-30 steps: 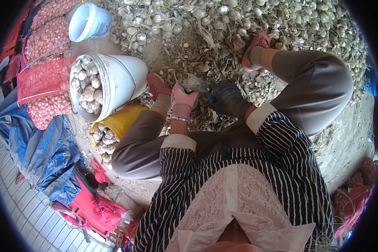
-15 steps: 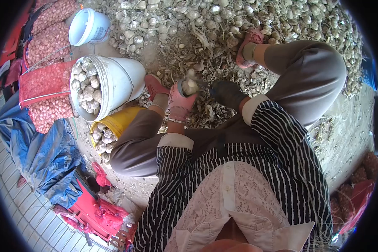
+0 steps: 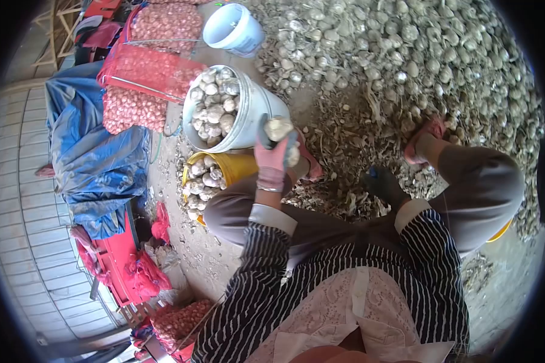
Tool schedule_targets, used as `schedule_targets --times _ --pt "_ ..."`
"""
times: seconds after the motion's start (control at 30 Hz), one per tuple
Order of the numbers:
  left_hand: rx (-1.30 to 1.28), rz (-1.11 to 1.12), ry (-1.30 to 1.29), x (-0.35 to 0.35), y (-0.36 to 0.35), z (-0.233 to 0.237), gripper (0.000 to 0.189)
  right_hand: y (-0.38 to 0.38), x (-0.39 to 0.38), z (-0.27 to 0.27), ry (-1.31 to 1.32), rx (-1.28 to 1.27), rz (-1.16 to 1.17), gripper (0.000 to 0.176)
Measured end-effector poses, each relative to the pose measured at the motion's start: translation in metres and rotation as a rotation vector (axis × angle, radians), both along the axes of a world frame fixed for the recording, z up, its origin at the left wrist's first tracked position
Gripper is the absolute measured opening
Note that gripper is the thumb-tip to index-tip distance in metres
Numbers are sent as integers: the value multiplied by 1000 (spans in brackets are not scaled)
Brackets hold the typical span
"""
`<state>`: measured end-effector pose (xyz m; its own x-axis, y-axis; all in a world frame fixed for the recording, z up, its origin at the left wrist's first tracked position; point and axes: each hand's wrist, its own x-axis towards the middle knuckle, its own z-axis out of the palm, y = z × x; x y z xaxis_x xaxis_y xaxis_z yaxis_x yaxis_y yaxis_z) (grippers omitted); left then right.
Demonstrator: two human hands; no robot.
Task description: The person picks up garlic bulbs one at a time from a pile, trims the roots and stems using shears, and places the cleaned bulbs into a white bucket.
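My left hand (image 3: 274,156), in a pink glove with grey fingertips, is closed around a garlic bulb (image 3: 278,128). Another pale bulb (image 3: 293,155) shows at the side of that hand, perhaps also in its grip. Just beyond is a tilted white bucket (image 3: 261,106) filled with garlic bulbs. A yellow bucket (image 3: 239,168), also with bulbs in it, lies tipped beside my left knee. My right hand (image 3: 386,186), in a dark glove, is closed on a small tool with a blue handle (image 3: 373,172); its working end cannot be made out. Dry garlic trimmings (image 3: 339,133) cover the ground between my feet.
A big heap of garlic (image 3: 406,54) spreads beyond my feet. A second pale bucket (image 3: 248,41) stands at the upper left. Red net sacks of garlic (image 3: 136,109), a blue tarp (image 3: 97,163) and a red crate (image 3: 118,260) line the left side.
The view has swung left. My left hand has moved away from my right, toward the white bucket, with the garlic bulb in it. My right hand stays over the trimmings.
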<state>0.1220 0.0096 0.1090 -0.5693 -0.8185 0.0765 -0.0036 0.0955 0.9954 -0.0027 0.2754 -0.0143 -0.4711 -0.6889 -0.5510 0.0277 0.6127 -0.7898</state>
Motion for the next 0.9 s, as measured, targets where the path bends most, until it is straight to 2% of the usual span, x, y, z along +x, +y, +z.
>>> schedule_targets --times 0.1,0.17,0.23,0.3,0.33,0.37,0.43,0.5,0.53,0.57,0.6,0.7,0.77,0.83,0.87,0.9 --pt "21 200 48 31 -80 46 58 -3 1 -1 -105 -137 -58 25" --pt "-147 321 -10 43 -141 69 53 -9 0 8 83 -130 16 27" --pt "-116 346 -24 44 -187 91 51 -15 1 3 2 -123 4 26" --pt "-64 337 -113 51 -254 89 46 -19 1 1 -71 -108 -16 26" --pt "-185 188 -339 59 -293 80 33 -20 2 2 -175 -145 -85 27" --pt "-682 -45 -641 74 -323 72 41 -18 3 3 -276 -177 -160 28" --pt "41 288 -770 36 -313 85 57 -15 -1 -2 -366 -151 -229 27" --pt "-854 582 -1069 1 -271 79 65 -17 -7 1 -459 -132 -301 28" --pt "-1231 522 -898 -22 -238 80 61 -20 -10 8 -756 -192 -500 30" --pt "-1323 383 -676 -47 -213 78 57 -23 -13 10 -1049 -257 -700 34" --pt "-1231 205 -631 -67 -194 63 56 -26 -16 2 -1133 -255 -716 37" --pt "-875 -351 -613 -127 -143 6 54 -39 -24 8 -1159 -228 -648 37" --pt "-899 -480 -742 -161 -113 -43 52 -45 -22 3 -1131 -250 -626 36" --pt "-901 -504 -1012 -188 -100 -100 56 -50 -25 12 -945 -200 -497 35" --pt "-942 -564 -1130 -204 -97 -120 63 -54 -27 21 -944 -211 -589 35" --pt "-936 -586 -1129 -218 -95 -137 63 -54 -29 19 -949 -203 -608 35"
